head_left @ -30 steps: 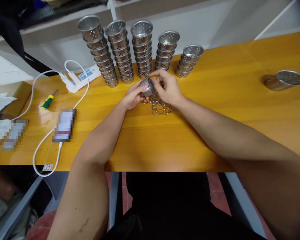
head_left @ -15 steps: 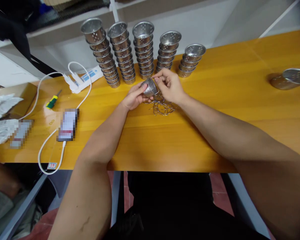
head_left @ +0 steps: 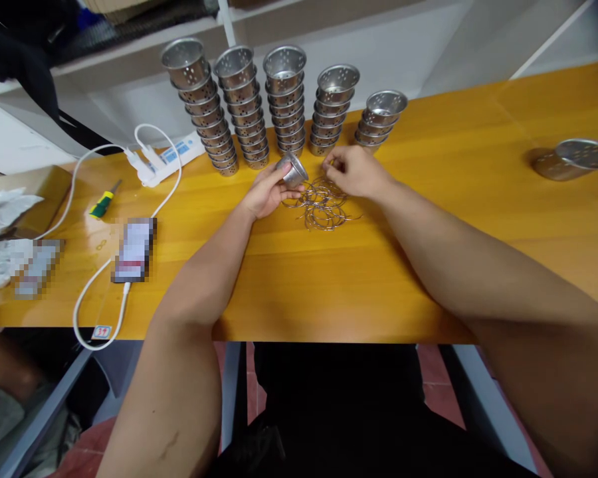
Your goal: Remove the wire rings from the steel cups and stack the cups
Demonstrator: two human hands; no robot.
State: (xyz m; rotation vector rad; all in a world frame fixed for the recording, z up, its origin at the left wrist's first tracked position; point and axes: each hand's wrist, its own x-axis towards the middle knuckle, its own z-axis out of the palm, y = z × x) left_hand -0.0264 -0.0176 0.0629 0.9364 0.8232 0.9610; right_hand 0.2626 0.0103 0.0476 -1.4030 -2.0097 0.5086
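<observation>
My left hand holds a small perforated metal cup, tilted on its side just above the yellow table. A loose pile of thin wire rings lies to the right of the cup. Over the far edge of that pile my right hand hovers with fingertips pinched down at the rings; whether it grips one I cannot tell. Behind both hands stand several stacks of identical perforated cups.
A lone metal cup lies on its side at far right. To the left are a white power strip with cable, a green-handled screwdriver, a phone and a cardboard box. Another person's arm shows at lower left.
My right hand has left the cup and moved right and down onto the wire rings. My left hand keeps the cup, now tipped further on its side.
</observation>
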